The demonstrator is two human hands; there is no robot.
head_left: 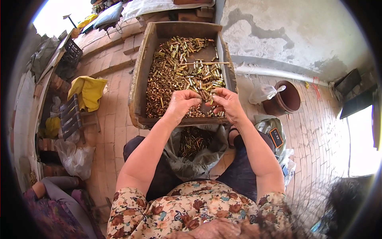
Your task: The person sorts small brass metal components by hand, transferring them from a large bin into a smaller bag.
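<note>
Over the near right part of a deep tray (135,79), my two hands face each other with thumbs and fingertips pinched. My left hand (185,103) is closed, and whatever lies between its fingertips is too small to make out. A small brass tube (211,102) shows at the fingertips of my right hand (227,104), which is also closed. Short brass pieces (159,83) heap the tray's left side; longer brass tubes (211,75) lie loose at the right. A thin stick (205,63) rests across the tray toward its right wall.
Between my knees an open sack (215,153) holds more brass tubes. A brown bucket (281,98) with a clear plastic bag (262,94) stands right of the tray. At left are a small chair (71,117) with yellow cloth (87,92), and another person's legs (65,199).
</note>
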